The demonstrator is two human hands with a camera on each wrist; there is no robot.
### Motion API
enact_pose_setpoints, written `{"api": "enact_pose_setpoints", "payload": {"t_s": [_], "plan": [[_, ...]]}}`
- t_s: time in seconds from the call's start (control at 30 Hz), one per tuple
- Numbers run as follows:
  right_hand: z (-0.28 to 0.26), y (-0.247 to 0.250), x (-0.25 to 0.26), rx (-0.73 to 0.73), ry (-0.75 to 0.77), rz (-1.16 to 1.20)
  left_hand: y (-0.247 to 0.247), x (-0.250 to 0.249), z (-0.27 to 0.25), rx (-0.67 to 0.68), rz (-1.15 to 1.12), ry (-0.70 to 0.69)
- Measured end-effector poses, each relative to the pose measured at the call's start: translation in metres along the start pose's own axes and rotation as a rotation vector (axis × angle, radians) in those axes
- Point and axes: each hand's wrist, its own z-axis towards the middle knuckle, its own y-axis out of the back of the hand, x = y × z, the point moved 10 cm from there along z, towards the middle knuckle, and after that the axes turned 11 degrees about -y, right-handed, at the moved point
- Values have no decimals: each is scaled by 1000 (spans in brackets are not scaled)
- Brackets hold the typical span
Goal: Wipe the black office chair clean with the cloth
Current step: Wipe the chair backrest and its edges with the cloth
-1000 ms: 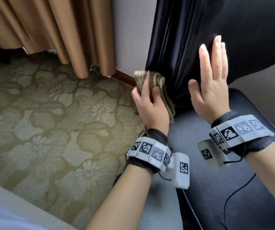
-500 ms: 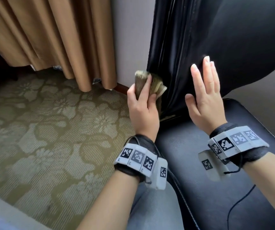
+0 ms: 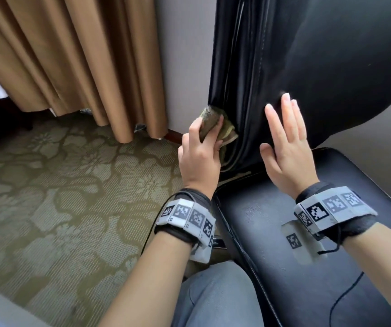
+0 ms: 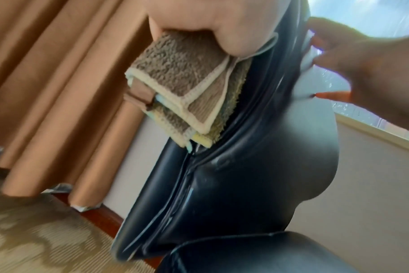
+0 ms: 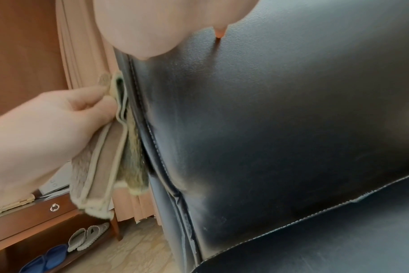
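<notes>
L hand (image 3: 200,152) grips cloth (image 3: 215,125) on chair (image 3: 331,67) edge; R hand (image 3: 286,147) flat.

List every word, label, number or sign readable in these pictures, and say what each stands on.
None can be read as words or numbers.
Left wristband: black-and-white square marker patterns only; tiny characters beneath them are too small to read.
Right wristband: the same marker patterns, no letters.
Cloth, chair backrest, curtain: no text.
</notes>
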Motion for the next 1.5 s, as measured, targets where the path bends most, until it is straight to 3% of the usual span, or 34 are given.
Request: {"api": "enact_pose_setpoints", "payload": {"t_s": [0.17, 0.33, 0.4, 0.47, 0.57, 0.7, 0.93, 1.07, 1.13, 1.23, 1.3, 1.5], "plan": [[-2, 0, 0, 26, -4, -2, 1, 6, -16, 83, -44, 8], [2, 13, 3, 22, -30, 62, 50, -4, 40, -133, -185, 12], [9, 24, 12, 9, -46, 102, 67, -9, 67, -161, -286, 37], [20, 38, 30, 3, -37, 162, 76, -11, 84, -93, -430, 81], [38, 50, 62, 105, -83, 377, 70, -8, 87, 152, -656, 224], [49, 41, 82, 243, -307, 606, 75, -5, 80, 373, -608, 292], [58, 63, 80, 132, -361, 610, 96, -31, 105, 463, -506, 97], [59, 85, 69, 4, -356, 616, 87, -31, 115, 616, -558, 135], [61, 90, 60, -9, -364, 626, 87, -23, 138, 578, -595, 206], [64, 92, 43, 5, -420, 692, 87, -9, 188, 410, -616, 325], [69, 95, 36, 4, -448, 668, 84, -7, 221, 349, -570, 331], [81, 93, 41, 96, -530, 669, 57, -38, 258, 445, -738, 199]]}}
